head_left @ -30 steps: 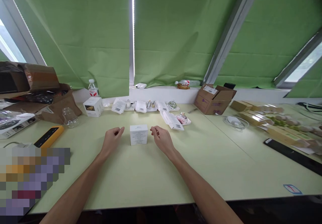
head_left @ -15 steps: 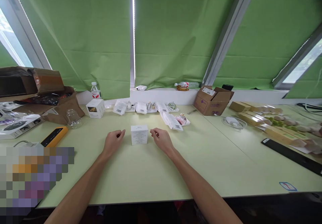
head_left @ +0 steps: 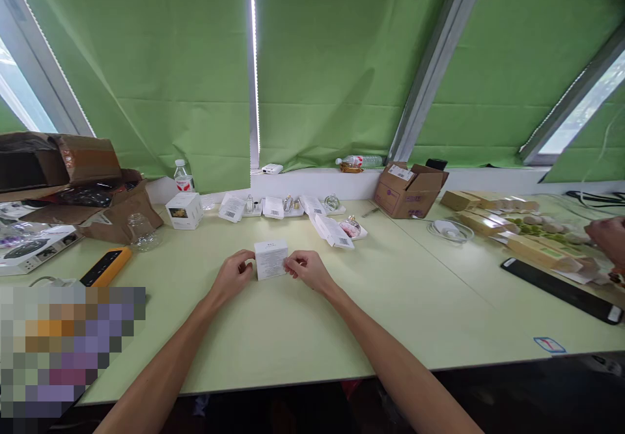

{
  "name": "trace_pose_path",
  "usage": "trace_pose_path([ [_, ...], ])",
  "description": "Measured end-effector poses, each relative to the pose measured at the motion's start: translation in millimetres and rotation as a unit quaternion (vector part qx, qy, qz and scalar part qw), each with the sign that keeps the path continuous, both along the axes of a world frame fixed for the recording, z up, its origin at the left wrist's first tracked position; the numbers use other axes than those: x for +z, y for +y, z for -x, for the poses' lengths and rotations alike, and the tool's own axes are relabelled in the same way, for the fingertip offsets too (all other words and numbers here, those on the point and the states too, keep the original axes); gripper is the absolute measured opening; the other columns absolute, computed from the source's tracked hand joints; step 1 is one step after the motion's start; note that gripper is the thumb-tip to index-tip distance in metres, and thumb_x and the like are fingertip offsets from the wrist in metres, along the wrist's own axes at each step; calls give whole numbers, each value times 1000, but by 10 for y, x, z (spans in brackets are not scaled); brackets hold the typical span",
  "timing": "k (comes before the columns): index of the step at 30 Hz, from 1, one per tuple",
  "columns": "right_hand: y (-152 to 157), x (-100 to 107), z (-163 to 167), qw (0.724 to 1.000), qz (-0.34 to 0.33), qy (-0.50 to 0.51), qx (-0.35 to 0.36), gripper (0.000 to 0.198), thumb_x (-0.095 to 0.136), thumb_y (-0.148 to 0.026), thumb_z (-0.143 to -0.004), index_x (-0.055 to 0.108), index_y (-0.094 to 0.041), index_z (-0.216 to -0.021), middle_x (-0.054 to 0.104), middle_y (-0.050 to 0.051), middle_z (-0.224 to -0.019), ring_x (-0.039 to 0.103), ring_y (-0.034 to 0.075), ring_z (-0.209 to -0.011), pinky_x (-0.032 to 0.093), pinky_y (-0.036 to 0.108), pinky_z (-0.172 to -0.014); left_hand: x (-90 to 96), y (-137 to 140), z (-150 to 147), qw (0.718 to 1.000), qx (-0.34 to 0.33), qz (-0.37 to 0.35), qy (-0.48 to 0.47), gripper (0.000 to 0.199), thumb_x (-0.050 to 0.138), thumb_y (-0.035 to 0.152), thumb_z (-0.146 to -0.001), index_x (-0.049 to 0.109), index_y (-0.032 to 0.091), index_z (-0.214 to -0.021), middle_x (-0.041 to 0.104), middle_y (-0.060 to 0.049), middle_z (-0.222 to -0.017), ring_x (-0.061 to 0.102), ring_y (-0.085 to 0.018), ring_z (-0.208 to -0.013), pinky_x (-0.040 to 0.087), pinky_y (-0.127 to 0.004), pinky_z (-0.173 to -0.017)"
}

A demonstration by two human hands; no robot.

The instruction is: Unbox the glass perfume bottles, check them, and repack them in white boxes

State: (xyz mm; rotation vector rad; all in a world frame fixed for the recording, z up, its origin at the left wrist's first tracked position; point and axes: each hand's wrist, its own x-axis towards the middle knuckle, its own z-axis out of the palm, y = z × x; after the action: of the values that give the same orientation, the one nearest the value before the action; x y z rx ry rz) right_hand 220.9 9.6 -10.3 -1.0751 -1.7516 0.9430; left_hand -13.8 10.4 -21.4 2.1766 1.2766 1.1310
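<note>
A small white carton (head_left: 271, 261) with fine printed text on its front stands upright on the table before me. My left hand (head_left: 234, 276) is at its left edge, thumb and fingers curled against that side. At the opposite edge, the bent fingertips of my right hand (head_left: 308, 269) pinch the carton's side. Together the two hands hold it between them. Behind it lie opened white cartons with barcodes (head_left: 334, 231) and trays of perfume bottles (head_left: 350, 227).
Left are a white box (head_left: 184, 211), a clear jar (head_left: 142, 231), an orange-black power strip (head_left: 106, 266) and cardboard boxes (head_left: 114, 213). A brown carton (head_left: 409, 191), a white cable (head_left: 450, 230) and a black bar (head_left: 561, 289) lie right. Another person's hand (head_left: 608, 239) shows at the right edge.
Both my hands have moved inward and now touch the white carton's sides. The carton has turned slightly. Another person's hand has come into view at the far right.
</note>
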Motion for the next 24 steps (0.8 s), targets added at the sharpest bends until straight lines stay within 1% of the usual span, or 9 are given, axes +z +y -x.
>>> trace_pose_path([
  [3, 12, -9, -4, 1000, 12, -5, -2, 27, 56, -38, -80, 71, -16, -83, 71, 7, -84, 63, 15, -66, 55, 28, -55, 31, -7, 10, 1000, -9, -24, -9, 29, 43, 15, -78, 70, 19, -88, 66, -6, -104, 59, -14, -73, 45, -23, -57],
  [6, -1, 10, 3, 1000, 24, -5, 17, 32, 56, -40, -81, 70, -18, -102, 69, 8, -104, 64, 19, -83, 58, 29, -57, 60, -38, 13, 999, -23, -26, -5, 24, 46, 20, -81, 70, 18, -81, 64, -8, -103, 58, -12, -68, 46, -22, -54],
  [8, -23, 36, 20, 999, 30, -1, 40, 39, 55, -42, -83, 66, -20, -114, 65, 9, -114, 63, 20, -89, 58, 29, -59, 70, -68, 0, 999, -27, -25, 1, 22, 49, 25, -83, 70, 18, -84, 62, -8, -106, 57, -11, -65, 47, -23, -54],
  [10, -48, 64, 42, 997, 40, 0, 63, 44, 54, -46, -85, 62, -21, -120, 63, 9, -118, 63, 20, -91, 58, 29, -60, 73, -96, -20, 999, -20, -26, 6, 23, 51, 28, -83, 68, 21, -97, 59, -8, -113, 56, -10, -64, 49, -23, -54],
  [12, -70, 86, 61, 995, 47, -4, 86, 45, 53, -48, -85, 61, -22, -122, 63, 8, -118, 63, 18, -88, 57, 28, -61, 71, -113, -42, 1000, -4, -28, 3, 36, 55, 31, -82, 60, 25, -116, 55, -7, -122, 56, -9, -64, 50, -24, -55],
  [14, -85, 93, 75, 994, 42, -9, 105, 45, 55, -47, -84, 61, -22, -121, 64, 7, -116, 62, 17, -86, 55, 27, -63, 67, -116, -58, 1000, 14, -26, 4, 54, 58, 34, -81, 46, 28, -132, 51, -7, -129, 55, -8, -62, 51, -24, -57],
  [19, -74, 21, 97, 991, 0, -49, 125, 34, 60, -30, -81, 65, -18, -112, 67, 6, -109, 61, 21, -92, 52, 27, -66, 60, -106, -82, 996, 55, -51, 49, 88, 67, 46, -75, 18, 31, -147, 44, -10, -139, 52, -6, -55, 51, -24, -56],
  [21, -54, -26, 100, 991, -22, -69, 112, 31, 54, -22, -82, 65, -18, -111, 68, 5, -105, 61, 20, -89, 51, 27, -67, 58, -109, -97, 991, 65, -87, 82, 91, 68, 49, -74, 16, 31, -147, 38, -12, -144, 57, -8, -60, 52, -25, -56],
  [24, -25, -72, 88, 988, -53, -123, 74, 30, 50, -15, -81, 65, -17, -107, 70, 5, -96, 62, 17, -79, 48, 25, -66, 52, -115, -136, 975, 85, -151, 142, 77, 64, 53, -76, 31, 29, -141, 33, -12, -148, 64, -17, -85, 54, -26, -59],
])
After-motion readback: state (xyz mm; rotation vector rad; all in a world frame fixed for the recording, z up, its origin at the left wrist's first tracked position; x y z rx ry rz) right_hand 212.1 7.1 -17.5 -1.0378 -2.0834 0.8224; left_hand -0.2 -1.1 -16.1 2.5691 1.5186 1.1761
